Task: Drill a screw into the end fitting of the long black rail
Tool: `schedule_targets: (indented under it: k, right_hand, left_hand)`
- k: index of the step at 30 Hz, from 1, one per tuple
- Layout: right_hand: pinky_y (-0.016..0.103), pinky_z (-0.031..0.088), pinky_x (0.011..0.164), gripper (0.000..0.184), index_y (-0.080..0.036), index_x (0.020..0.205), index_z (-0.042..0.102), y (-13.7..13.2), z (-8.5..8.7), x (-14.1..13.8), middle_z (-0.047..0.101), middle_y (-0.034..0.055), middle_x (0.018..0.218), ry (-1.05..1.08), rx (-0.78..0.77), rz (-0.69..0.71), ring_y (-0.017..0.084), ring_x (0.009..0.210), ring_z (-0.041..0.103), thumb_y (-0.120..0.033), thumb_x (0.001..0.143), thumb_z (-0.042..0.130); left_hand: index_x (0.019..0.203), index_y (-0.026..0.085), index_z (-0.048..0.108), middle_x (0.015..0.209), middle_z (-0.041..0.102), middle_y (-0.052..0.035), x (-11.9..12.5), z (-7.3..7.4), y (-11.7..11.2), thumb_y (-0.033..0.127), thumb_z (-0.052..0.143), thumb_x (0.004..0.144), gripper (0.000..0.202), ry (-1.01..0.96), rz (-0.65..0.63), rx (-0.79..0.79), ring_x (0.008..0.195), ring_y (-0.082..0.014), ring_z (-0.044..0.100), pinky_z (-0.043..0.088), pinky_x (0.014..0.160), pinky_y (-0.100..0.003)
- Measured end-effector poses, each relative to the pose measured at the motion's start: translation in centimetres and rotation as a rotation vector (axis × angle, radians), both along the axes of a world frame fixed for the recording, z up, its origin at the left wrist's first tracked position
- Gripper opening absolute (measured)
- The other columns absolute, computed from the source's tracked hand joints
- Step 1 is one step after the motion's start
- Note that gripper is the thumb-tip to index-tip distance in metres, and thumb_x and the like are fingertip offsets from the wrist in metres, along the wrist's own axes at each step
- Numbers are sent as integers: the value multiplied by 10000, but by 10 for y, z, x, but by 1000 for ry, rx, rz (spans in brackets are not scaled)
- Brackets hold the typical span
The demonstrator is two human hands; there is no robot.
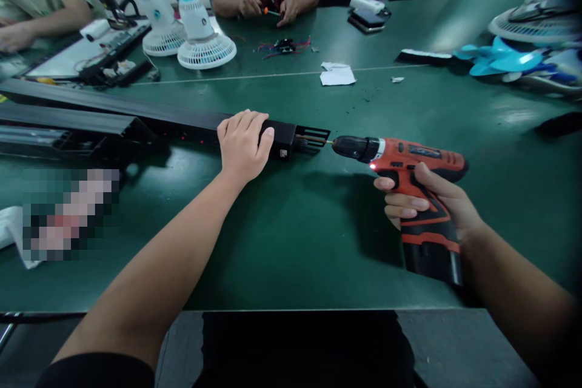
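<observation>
**Orange drill lined up on the black bar's end**

Left hand (pixel 243 145): fingers (pixel 248 124) pressed together, draped over the top of the black bar (pixel 286 139), thumb on the near face, pinning it to the green table (pixel 318 242). Right hand (pixel 427 200): fingers (pixel 402 200) curled round the drill (pixel 409 160) grip, index by the trigger, lamp lit. Bit tip (pixel 329 142) sits just at the bar's slotted end bracket (pixel 313 138), drill level and roughly in line with the bar.

Likely best: hold the bit square to the end, lean on the left hand so the bar cannot slide or twist, use short trigger bursts, and keep the left fingers back from the bit.

Far side: a co-worker's hands (pixel 268 9), two white fans (pixel 200 36), paper scrap (pixel 336 74).
</observation>
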State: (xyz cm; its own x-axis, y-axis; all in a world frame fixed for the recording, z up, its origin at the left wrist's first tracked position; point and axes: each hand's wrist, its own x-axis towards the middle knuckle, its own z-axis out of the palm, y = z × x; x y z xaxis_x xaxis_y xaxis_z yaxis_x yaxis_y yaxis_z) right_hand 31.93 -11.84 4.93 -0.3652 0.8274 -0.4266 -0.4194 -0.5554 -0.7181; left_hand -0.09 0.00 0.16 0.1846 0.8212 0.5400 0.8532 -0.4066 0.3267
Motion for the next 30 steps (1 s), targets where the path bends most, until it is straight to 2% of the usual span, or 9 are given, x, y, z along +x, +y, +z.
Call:
schedule_targets:
  k: [6, 17, 20, 26, 30]
  right_hand:
    - [115, 342, 361, 348, -251, 836, 451, 1, -1, 2, 228, -131, 449, 7, -9, 34, -20, 411, 142, -582, 748, 388]
    - [124, 340, 356, 350, -236, 843, 499, 3, -1, 1, 237, -126, 484, -13, -7, 4, -20, 423, 93, -557, 745, 399]
    - [123, 328, 345, 337, -245, 834, 497, 3, -1, 1, 247, -125, 480, -11, -22, -2, -21, 424, 92, -554, 744, 399]
    - [128, 332, 352, 361, -244, 838, 475, 3, -1, 3, 175, -133, 475, -42, -17, 38, -17, 420, 111, -579, 743, 383]
    - [125, 345, 354, 354, -240, 844, 463, 2, -1, 2, 203, -132, 484, -48, 5, 31, -21, 414, 118, -573, 752, 380]
  left_hand:
    - [1458, 316, 783, 1570, 813, -93, 0, 1, -1, 479, 382, 1193, 508, 2, -1, -14, 1602, -397, 636, 364, 1368, -589]
    - [1447, 317, 786, 1565, 815, -92, 0, 2, -1, 484, 386, 1180, 509, -20, -11, -17, 1597, -394, 634, 358, 1367, -588]
    - [1461, 305, 782, 1569, 808, -103, 0, 3, -1, 482, 381, 1184, 519, -8, -7, -29, 1606, -398, 629, 355, 1368, -586]
    - [1463, 316, 780, 1574, 810, -97, 0, 2, -1, 485, 381, 1185, 514, -3, -7, -27, 1605, -402, 628, 350, 1372, -594]
    - [1476, 328, 772, 1578, 805, -91, -1, 1, 0, 493, 373, 1194, 515, 4, -7, -22, 1613, -396, 621, 359, 1368, -585]
